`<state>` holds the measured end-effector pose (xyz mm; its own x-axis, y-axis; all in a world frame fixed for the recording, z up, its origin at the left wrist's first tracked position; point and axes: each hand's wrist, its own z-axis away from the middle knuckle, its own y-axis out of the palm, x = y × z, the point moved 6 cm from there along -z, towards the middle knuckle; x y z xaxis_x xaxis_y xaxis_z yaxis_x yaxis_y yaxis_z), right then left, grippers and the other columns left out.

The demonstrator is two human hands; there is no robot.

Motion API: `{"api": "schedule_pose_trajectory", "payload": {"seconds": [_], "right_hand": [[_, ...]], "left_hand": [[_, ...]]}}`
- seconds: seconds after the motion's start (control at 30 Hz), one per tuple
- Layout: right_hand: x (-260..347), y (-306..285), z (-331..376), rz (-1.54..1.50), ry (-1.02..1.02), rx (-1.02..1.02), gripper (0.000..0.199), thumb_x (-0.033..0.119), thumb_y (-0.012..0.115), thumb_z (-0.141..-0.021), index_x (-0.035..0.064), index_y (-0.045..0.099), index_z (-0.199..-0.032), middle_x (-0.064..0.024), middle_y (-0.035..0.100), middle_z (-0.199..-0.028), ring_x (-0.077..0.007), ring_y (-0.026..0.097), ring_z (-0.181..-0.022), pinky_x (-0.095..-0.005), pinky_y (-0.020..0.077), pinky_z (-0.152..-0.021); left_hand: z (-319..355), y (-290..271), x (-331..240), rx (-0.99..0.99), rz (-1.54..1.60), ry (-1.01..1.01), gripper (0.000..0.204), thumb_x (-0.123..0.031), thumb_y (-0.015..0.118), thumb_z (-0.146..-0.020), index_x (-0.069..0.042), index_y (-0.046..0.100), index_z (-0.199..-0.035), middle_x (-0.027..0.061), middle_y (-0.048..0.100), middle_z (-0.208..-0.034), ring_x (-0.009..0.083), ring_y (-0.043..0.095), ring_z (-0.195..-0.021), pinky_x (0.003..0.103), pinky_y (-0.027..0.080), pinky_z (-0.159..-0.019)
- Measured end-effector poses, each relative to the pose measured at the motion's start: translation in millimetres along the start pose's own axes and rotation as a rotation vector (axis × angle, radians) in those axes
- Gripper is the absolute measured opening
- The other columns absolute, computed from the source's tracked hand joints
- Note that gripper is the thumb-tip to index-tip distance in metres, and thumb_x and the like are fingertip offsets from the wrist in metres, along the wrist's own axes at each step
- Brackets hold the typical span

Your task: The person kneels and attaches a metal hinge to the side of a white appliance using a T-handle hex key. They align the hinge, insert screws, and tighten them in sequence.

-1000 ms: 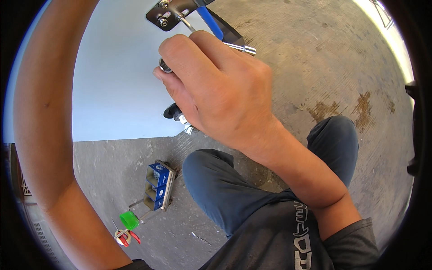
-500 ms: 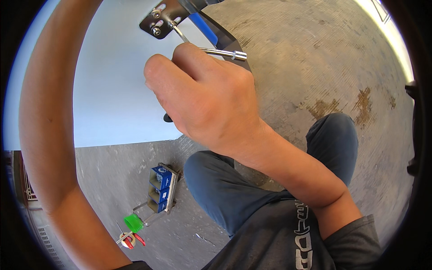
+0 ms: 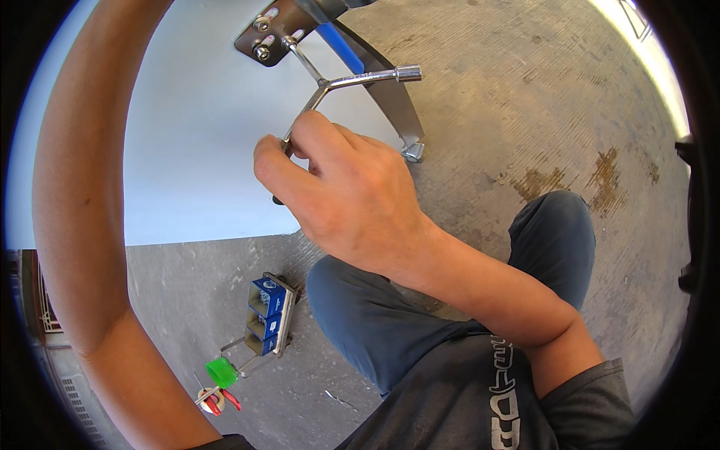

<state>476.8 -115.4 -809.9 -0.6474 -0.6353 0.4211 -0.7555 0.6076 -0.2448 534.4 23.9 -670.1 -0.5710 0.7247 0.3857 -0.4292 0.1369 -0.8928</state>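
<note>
My right hand [image 3: 358, 191] is closed around one arm of a chrome three-way Y socket wrench [image 3: 364, 79]. Another arm of the wrench reaches up to a dark metal bracket [image 3: 286, 19], its end on a fastener there. The third arm points right, its socket end free. Two bolts [image 3: 262, 52] with washers sit in slots of the bracket beside the wrench tip. The bracket lies against a large pale panel [image 3: 195, 142]. My left forearm [image 3: 82, 225] runs up the left side and out past the top edge, so the left hand is hidden.
On the concrete floor stand blue open boxes [image 3: 283, 298] in a metal tray. A green ring-shaped thing [image 3: 222, 371], red-handled pliers [image 3: 231, 397] and a tape roll lie near it. A dark leg [image 3: 394, 105] with a blue strip rises beside the panel. My knees are bent below.
My right hand has moved down and slightly left with its wrench arm. The wrench has turned, its free socket shifting up and right, and its centre joint now shows.
</note>
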Motion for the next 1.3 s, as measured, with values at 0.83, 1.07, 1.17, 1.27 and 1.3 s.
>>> {"api": "schedule_pose_trajectory", "payload": {"seconds": [0.83, 1.07, 1.17, 1.27, 1.3], "right_hand": [[1, 3, -1, 0.034, 0.018, 0.042, 0.016, 0.012, 0.068, -0.081, 0.0035, 0.061, -0.093, -0.011, 0.056, -0.088, -0.0192, 0.064, -0.065, -0.0303, 0.0511, -0.052], [3, 0, -8, 0.01, 0.031, 0.013, 0.014, 0.011, 0.069, -0.08, 0.0043, 0.061, -0.09, -0.0112, 0.056, -0.086, -0.0192, 0.064, -0.062, -0.0313, 0.051, -0.051], [3, -1, -11, 0.01, 0.039, 0.008, 0.014, 0.011, 0.069, -0.08, 0.0042, 0.06, -0.089, -0.011, 0.057, -0.084, -0.0194, 0.064, -0.061, -0.0314, 0.0512, -0.05], [4, -2, -13, 0.008, 0.044, -0.006, 0.014, 0.011, 0.069, -0.08, 0.004, 0.06, -0.089, -0.0109, 0.057, -0.083, -0.0198, 0.065, -0.061, -0.0318, 0.0516, -0.05], [4, -2, -14, 0.005, 0.044, -0.013, 0.014, 0.011, 0.069, -0.08, 0.004, 0.06, -0.089, -0.0109, 0.057, -0.082, -0.0199, 0.065, -0.061, -0.032, 0.0517, -0.05]], "left_hand": [[6, 0, -9, -0.03, -0.036, -0.012, 0.048, -0.021, 0.082, -0.078, 0.001, 0.068, -0.119, 0.0168, 0.074, -0.099, 0.0287, 0.07, -0.087, 0.038, 0.053, -0.077], [10, 0, -8, -0.029, -0.001, 0.029, 0.049, -0.021, 0.082, -0.078, 0.0, 0.068, -0.12, 0.0165, 0.074, -0.099, 0.028, 0.07, -0.087, 0.038, 0.053, -0.078], [6, 1, -5, -0.024, -0.002, -0.009, 0.05, -0.022, 0.083, -0.077, 0.0, 0.068, -0.12, 0.0164, 0.074, -0.098, 0.028, 0.07, -0.087, 0.038, 0.053, -0.078], [7, 0, -3, -0.022, 0.005, 0.019, 0.051, -0.022, 0.083, -0.076, 0.0, 0.068, -0.119, 0.0164, 0.074, -0.097, 0.0281, 0.07, -0.087, 0.039, 0.052, -0.077], [8, -1, -3, -0.019, 0.011, 0.038, 0.051, -0.022, 0.083, -0.076, 0.0, 0.068, -0.119, 0.0163, 0.074, -0.097, 0.0281, 0.07, -0.086, 0.039, 0.052, -0.077]]}}
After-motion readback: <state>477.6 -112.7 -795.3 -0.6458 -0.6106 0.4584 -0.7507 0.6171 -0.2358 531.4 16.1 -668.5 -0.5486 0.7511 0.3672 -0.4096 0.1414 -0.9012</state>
